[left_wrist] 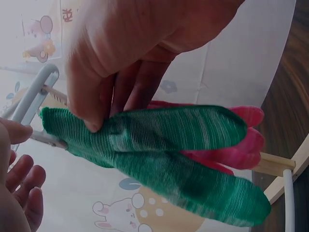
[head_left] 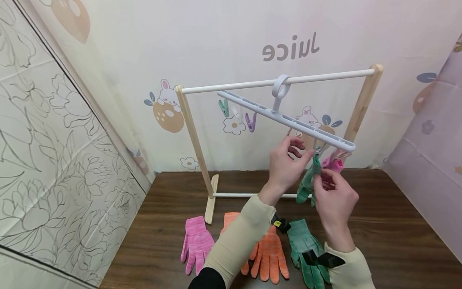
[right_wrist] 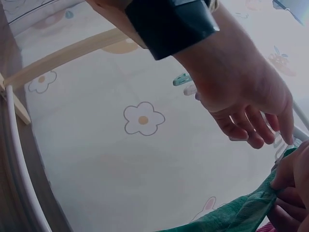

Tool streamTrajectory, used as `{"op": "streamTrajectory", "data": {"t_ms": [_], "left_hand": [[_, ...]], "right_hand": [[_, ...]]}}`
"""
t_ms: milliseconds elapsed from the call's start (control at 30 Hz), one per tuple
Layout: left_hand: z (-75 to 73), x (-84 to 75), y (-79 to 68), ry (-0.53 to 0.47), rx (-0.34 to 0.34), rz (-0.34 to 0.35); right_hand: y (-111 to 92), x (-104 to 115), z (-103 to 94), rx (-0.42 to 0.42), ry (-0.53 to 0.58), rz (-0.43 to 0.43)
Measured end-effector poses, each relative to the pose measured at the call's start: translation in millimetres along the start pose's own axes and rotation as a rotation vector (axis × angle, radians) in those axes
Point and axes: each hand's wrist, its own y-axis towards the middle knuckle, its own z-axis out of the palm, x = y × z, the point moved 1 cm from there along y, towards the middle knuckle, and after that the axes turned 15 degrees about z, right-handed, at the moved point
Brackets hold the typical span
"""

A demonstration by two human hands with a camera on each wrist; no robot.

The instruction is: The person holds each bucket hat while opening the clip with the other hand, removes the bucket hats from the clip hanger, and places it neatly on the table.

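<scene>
A green knit glove hangs by its cuff at a clip under the white hanger. My right hand pinches the glove just below the cuff; the left wrist view shows its thumb pressed on the green fabric. On the other side of the clip is my left hand, its fingers loosely bent and holding nothing. In the right wrist view the left hand has one fingertip right by the clip. Behind the green glove, a pink glove hangs from the hanger's near end.
The hanger hooks over a rack's white rail. Green, white and purple clips hang from its far half. On the wooden table lie a pink glove, orange gloves and green glove fabric, partly under my forearms.
</scene>
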Motion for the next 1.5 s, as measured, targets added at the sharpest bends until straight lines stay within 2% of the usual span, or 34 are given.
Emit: {"op": "streamTrajectory", "data": {"t_ms": [200,433,600,767,1267,1500], "left_hand": [[5.4,-4.7,-0.1,0.065,0.023,0.015],[13.7,-8.3,2.3,0.142,-0.015,0.024],[18.3,-11.0,4.0,0.182,-0.027,0.006],[21.2,-12.3,4.7,0.175,-0.043,-0.004],[23.8,-17.1,6.2,0.224,-0.061,0.068],[24.9,-19.7,7.4,0.204,-0.092,0.071]], "right_hand": [[-3,-2,0.2,-0.008,-0.022,-0.004],[-3,-1,1.4,-0.008,-0.034,-0.02],[-5,1,1.9,-0.015,-0.041,-0.044],[-7,2,2.8,-0.019,-0.049,-0.075],[-7,2,2.4,-0.013,-0.055,-0.096],[-6,2,2.6,-0.028,-0.047,-0.113]]}}
